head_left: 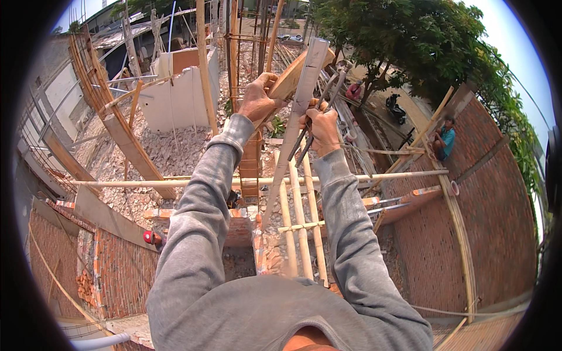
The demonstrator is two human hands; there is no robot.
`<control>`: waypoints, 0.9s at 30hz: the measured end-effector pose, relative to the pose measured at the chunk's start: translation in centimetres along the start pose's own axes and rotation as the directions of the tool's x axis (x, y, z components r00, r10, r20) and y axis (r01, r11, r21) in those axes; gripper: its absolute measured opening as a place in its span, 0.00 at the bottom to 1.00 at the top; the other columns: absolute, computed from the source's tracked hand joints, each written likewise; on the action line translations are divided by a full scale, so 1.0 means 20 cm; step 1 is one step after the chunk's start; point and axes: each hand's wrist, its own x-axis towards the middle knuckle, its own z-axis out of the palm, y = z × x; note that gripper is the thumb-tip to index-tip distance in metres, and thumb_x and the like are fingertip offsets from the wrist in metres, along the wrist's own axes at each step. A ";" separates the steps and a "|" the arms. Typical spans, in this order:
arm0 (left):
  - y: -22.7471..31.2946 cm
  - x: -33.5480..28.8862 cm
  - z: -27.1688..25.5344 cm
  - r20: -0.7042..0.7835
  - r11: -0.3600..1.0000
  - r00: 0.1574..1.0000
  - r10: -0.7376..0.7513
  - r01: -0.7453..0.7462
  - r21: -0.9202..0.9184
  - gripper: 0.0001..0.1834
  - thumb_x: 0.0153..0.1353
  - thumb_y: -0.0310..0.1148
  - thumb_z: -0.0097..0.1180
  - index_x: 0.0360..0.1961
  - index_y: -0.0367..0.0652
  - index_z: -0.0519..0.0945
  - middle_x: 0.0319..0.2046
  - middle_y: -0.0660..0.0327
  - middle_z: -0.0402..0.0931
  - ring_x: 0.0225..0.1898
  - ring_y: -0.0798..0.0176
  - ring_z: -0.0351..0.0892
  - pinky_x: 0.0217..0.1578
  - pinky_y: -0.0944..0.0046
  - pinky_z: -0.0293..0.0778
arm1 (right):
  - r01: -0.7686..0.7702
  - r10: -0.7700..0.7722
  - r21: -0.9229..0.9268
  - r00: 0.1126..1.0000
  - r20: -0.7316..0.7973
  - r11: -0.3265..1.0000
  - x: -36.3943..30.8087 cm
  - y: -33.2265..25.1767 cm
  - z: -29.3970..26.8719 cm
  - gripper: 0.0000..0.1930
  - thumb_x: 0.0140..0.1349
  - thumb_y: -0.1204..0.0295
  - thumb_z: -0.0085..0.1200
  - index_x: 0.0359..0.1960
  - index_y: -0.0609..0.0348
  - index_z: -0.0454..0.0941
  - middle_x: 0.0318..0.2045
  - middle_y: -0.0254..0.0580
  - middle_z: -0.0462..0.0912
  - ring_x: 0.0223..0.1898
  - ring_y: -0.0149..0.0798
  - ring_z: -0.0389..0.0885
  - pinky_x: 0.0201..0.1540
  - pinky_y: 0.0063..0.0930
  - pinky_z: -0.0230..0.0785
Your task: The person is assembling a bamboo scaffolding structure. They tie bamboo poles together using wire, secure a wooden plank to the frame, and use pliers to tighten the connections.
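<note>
Both my arms, in grey sleeves, reach up and forward at the middle of the head view. My left hand (257, 100) is closed on the lower end of a short wooden board (294, 75), its thumb and fingers at the board's side. In my right hand (322, 127) is a pair of dark metal pincers (335, 88), with the head upward and the two handles coming out below the fist. Between my hands a long pale plank (305, 79) stands tilted, close to the right hand's fingers. Whether those fingers touch the plank is hard to tell.
A horizontal bamboo pole (146, 183) crosses in front, and a bamboo ladder (300, 225) stands below. Brick walls (492, 205) rise at both sides, with rubble (170, 146) on the ground. One person (446, 140) sits at right; another in a red cap (149, 237) is lower left.
</note>
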 end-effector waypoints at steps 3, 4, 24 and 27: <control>0.01 0.01 -0.01 0.015 0.996 1.000 -0.021 0.023 -0.086 0.42 0.40 0.26 0.81 0.60 0.36 0.77 0.49 0.49 0.86 0.51 0.55 0.87 0.53 0.57 0.82 | -0.019 0.019 0.016 0.999 -0.047 1.000 -0.05 -0.02 -0.04 0.09 0.65 0.83 0.54 0.47 0.69 0.77 0.28 0.43 0.82 0.21 0.33 0.81 0.23 0.31 0.77; 0.02 0.00 -0.01 0.014 0.998 0.999 -0.041 0.042 -0.037 0.43 0.40 0.26 0.82 0.61 0.36 0.77 0.49 0.49 0.86 0.51 0.56 0.87 0.55 0.57 0.82 | -0.026 0.027 0.026 0.998 -0.063 0.999 -0.07 -0.02 -0.05 0.09 0.66 0.84 0.54 0.47 0.69 0.76 0.28 0.43 0.82 0.21 0.33 0.80 0.23 0.31 0.75; 0.18 -0.37 -0.64 0.026 0.975 0.995 0.092 -0.084 -0.204 0.37 0.56 0.29 0.75 0.67 0.34 0.76 0.54 0.55 0.85 0.51 0.64 0.85 0.54 0.61 0.81 | 0.013 -0.009 0.106 0.999 -0.039 0.994 0.00 0.14 -0.06 0.12 0.71 0.79 0.56 0.53 0.68 0.75 0.31 0.48 0.86 0.28 0.36 0.87 0.32 0.31 0.83; 0.15 -0.33 -0.49 0.074 0.988 0.993 0.095 -0.085 -0.129 0.39 0.50 0.30 0.80 0.65 0.40 0.79 0.52 0.53 0.87 0.51 0.61 0.87 0.56 0.57 0.82 | -0.006 0.008 0.084 1.000 -0.024 0.996 0.00 0.12 -0.05 0.12 0.71 0.79 0.56 0.53 0.68 0.75 0.31 0.48 0.86 0.28 0.35 0.87 0.31 0.29 0.83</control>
